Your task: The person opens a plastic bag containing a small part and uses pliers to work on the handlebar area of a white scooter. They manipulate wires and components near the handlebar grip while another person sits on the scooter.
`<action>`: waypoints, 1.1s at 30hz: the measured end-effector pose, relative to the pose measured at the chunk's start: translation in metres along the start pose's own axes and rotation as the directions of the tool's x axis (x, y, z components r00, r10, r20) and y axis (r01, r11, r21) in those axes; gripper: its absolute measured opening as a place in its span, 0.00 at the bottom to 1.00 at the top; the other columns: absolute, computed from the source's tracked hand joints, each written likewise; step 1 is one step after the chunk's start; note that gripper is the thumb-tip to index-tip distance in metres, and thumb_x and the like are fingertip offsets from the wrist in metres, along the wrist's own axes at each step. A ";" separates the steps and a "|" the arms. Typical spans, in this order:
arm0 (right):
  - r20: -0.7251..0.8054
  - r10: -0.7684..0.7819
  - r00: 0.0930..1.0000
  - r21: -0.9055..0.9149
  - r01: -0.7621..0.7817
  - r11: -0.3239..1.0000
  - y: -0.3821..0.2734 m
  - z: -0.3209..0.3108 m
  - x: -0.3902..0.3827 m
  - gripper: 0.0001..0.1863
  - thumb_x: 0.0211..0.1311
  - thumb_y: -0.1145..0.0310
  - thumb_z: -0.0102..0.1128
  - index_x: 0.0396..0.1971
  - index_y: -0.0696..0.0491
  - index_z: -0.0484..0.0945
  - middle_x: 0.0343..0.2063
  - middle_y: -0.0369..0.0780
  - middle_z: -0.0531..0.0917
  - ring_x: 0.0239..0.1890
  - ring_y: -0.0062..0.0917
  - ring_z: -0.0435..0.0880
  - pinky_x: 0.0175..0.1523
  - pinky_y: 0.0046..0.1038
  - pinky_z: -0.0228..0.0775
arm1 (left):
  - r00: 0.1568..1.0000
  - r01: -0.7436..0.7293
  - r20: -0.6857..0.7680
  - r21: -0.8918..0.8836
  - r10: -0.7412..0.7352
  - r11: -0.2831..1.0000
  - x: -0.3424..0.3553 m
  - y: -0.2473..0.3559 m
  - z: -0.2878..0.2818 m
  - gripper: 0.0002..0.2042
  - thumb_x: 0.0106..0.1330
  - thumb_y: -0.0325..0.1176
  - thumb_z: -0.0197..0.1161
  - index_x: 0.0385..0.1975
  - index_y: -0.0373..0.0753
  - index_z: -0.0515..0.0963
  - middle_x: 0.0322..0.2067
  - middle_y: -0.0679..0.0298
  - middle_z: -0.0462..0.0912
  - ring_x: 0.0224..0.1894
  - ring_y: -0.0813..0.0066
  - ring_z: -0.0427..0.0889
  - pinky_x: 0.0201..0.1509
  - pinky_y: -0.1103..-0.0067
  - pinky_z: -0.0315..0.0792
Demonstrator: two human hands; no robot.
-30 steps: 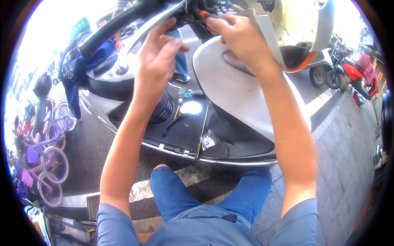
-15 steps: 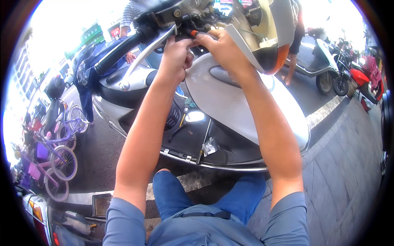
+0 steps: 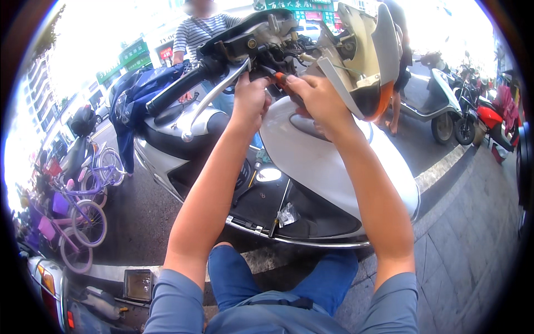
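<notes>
A scooter stands across in front of me, its handlebar stripped of covers so wires and brackets show. My right hand is closed round the orange and black handle of a screwdriver, its shaft pointing up and left into the handlebar. Just beside it, my left hand has curled fingers, with the thumb up at the base of the silver brake lever. Whatever the left fingers grip is hidden. A cream and grey front cover with an orange lens hangs right of my right hand.
On the scooter's footboard lie a long screwdriver, a yellow-handled tool, small metal rings and a clear plastic bag. A person in a striped shirt stands beyond. Bicycles stand left, other scooters right.
The handlebar and both hands now sit lower and slightly right in the picture as the view tilted up. The right hand has turned a little around the screwdriver handle, and more of the striped-shirted person shows.
</notes>
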State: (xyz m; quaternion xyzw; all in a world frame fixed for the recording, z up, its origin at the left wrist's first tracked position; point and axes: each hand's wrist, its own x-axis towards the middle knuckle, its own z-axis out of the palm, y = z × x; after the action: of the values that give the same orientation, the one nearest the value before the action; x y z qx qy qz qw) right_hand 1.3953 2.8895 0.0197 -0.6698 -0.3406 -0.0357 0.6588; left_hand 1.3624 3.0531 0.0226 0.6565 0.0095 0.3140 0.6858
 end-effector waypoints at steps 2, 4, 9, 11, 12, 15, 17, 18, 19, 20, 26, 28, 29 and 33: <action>0.048 0.089 0.995 0.208 -0.098 0.973 0.004 0.000 -0.006 0.20 0.72 0.55 0.55 0.43 0.58 0.82 0.35 0.37 0.84 0.37 0.21 0.83 0.41 0.25 0.76 | 0.999 -0.010 -0.036 -0.057 0.008 0.998 -0.002 0.000 0.003 0.19 0.66 0.26 0.55 0.58 0.41 0.68 0.30 0.66 0.77 0.18 0.81 0.72 0.14 0.85 0.59; 0.080 0.107 0.991 0.281 -0.125 0.952 0.006 0.001 -0.010 0.19 0.73 0.56 0.54 0.46 0.59 0.81 0.37 0.38 0.85 0.40 0.22 0.84 0.43 0.26 0.77 | 0.999 -0.035 -0.027 -0.046 0.033 0.998 -0.004 0.001 0.005 0.18 0.67 0.26 0.54 0.57 0.41 0.68 0.33 0.65 0.80 0.19 0.81 0.74 0.14 0.86 0.59; 0.153 0.134 0.979 0.331 -0.178 0.926 0.005 0.000 -0.012 0.23 0.72 0.51 0.54 0.50 0.58 0.78 0.43 0.37 0.82 0.46 0.20 0.79 0.49 0.28 0.74 | 0.999 -0.041 0.032 -0.091 0.044 0.995 -0.006 0.003 0.003 0.17 0.67 0.27 0.53 0.57 0.41 0.69 0.42 0.62 0.85 0.24 0.78 0.79 0.15 0.87 0.56; 0.141 0.127 0.982 0.280 -0.162 0.946 0.004 0.000 -0.013 0.23 0.72 0.51 0.54 0.50 0.57 0.78 0.42 0.37 0.82 0.45 0.20 0.79 0.49 0.28 0.74 | 0.997 -0.057 0.054 -0.071 0.060 0.996 -0.006 0.003 0.002 0.17 0.68 0.27 0.53 0.56 0.41 0.70 0.41 0.61 0.85 0.25 0.77 0.80 0.15 0.87 0.56; 0.139 0.114 0.984 0.255 -0.147 0.956 0.004 -0.001 -0.014 0.23 0.72 0.52 0.53 0.51 0.57 0.77 0.42 0.37 0.82 0.45 0.20 0.79 0.49 0.28 0.74 | 0.995 -0.069 0.061 -0.069 0.073 0.995 -0.007 0.002 0.003 0.17 0.68 0.27 0.52 0.56 0.41 0.70 0.42 0.61 0.85 0.26 0.77 0.80 0.15 0.87 0.55; 0.137 0.100 0.986 0.219 -0.129 0.967 0.005 -0.001 -0.015 0.22 0.73 0.52 0.53 0.51 0.56 0.77 0.42 0.37 0.82 0.45 0.20 0.79 0.49 0.27 0.73 | 0.993 -0.095 0.064 -0.078 0.100 0.992 -0.008 0.001 0.003 0.17 0.68 0.27 0.52 0.56 0.41 0.70 0.42 0.61 0.85 0.26 0.77 0.80 0.15 0.87 0.55; 0.150 0.100 0.984 0.270 -0.138 0.953 0.005 0.000 -0.015 0.21 0.73 0.53 0.53 0.50 0.56 0.77 0.41 0.37 0.82 0.44 0.21 0.80 0.48 0.28 0.74 | 0.993 -0.096 0.064 -0.076 0.101 0.992 -0.008 0.002 0.003 0.17 0.68 0.27 0.52 0.56 0.40 0.70 0.42 0.61 0.85 0.25 0.77 0.80 0.15 0.87 0.56; 0.144 0.106 0.984 0.294 -0.145 0.945 0.005 0.001 -0.015 0.21 0.73 0.53 0.53 0.50 0.56 0.78 0.41 0.37 0.82 0.44 0.21 0.80 0.48 0.28 0.74 | 0.993 -0.089 0.066 -0.069 0.094 0.994 -0.007 0.002 0.003 0.17 0.68 0.27 0.52 0.56 0.40 0.70 0.41 0.61 0.85 0.25 0.77 0.80 0.15 0.87 0.56; 0.138 0.116 0.984 0.331 -0.156 0.931 0.005 0.001 -0.015 0.20 0.73 0.54 0.53 0.49 0.57 0.79 0.41 0.38 0.84 0.44 0.22 0.81 0.47 0.28 0.75 | 0.994 -0.084 0.068 -0.061 0.088 0.995 -0.007 0.002 0.003 0.17 0.68 0.27 0.52 0.56 0.40 0.71 0.41 0.61 0.85 0.25 0.77 0.80 0.15 0.87 0.56; 0.126 0.128 0.984 0.364 -0.166 0.917 0.004 0.002 -0.014 0.20 0.73 0.56 0.53 0.48 0.58 0.80 0.40 0.39 0.85 0.43 0.24 0.83 0.46 0.28 0.76 | 0.994 -0.082 0.070 -0.062 0.087 0.995 -0.006 0.002 0.002 0.17 0.67 0.27 0.52 0.56 0.40 0.71 0.42 0.61 0.85 0.25 0.77 0.79 0.15 0.87 0.56; 0.169 0.128 0.977 0.435 -0.191 0.880 0.002 0.001 -0.014 0.19 0.73 0.57 0.54 0.47 0.58 0.81 0.40 0.40 0.86 0.44 0.26 0.85 0.46 0.30 0.77 | 0.994 -0.094 0.055 -0.068 0.098 0.993 -0.005 0.000 0.002 0.16 0.67 0.27 0.51 0.55 0.39 0.71 0.43 0.60 0.85 0.24 0.78 0.78 0.15 0.87 0.57; 0.178 0.124 0.976 0.433 -0.191 0.881 0.003 0.001 -0.013 0.19 0.73 0.57 0.54 0.47 0.58 0.81 0.40 0.40 0.86 0.43 0.26 0.84 0.45 0.30 0.77 | 0.994 -0.087 0.052 -0.077 0.091 0.993 -0.005 0.000 0.002 0.16 0.67 0.27 0.51 0.54 0.38 0.71 0.43 0.60 0.85 0.24 0.78 0.78 0.15 0.87 0.57; 0.181 0.123 0.976 0.433 -0.191 0.881 0.003 0.002 -0.012 0.19 0.73 0.57 0.53 0.47 0.58 0.81 0.40 0.41 0.86 0.43 0.26 0.84 0.45 0.30 0.77 | 0.994 -0.087 0.054 -0.079 0.092 0.993 -0.005 0.000 0.002 0.16 0.67 0.27 0.51 0.54 0.38 0.71 0.43 0.60 0.85 0.24 0.78 0.78 0.15 0.86 0.57; 0.163 0.113 0.980 0.432 -0.174 0.885 0.005 0.004 -0.010 0.18 0.73 0.58 0.53 0.45 0.58 0.81 0.39 0.40 0.85 0.43 0.26 0.84 0.44 0.30 0.76 | 0.993 -0.095 0.057 -0.082 0.100 0.992 -0.005 0.001 0.002 0.16 0.67 0.26 0.50 0.54 0.38 0.71 0.43 0.59 0.85 0.23 0.78 0.77 0.15 0.86 0.57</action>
State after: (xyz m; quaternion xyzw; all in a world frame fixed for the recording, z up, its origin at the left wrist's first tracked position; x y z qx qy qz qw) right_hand 1.3885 2.8890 0.0098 -0.5261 -0.3321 0.1365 0.7709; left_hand 1.3586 3.0488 0.0214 0.6379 -0.0560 0.3271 0.6950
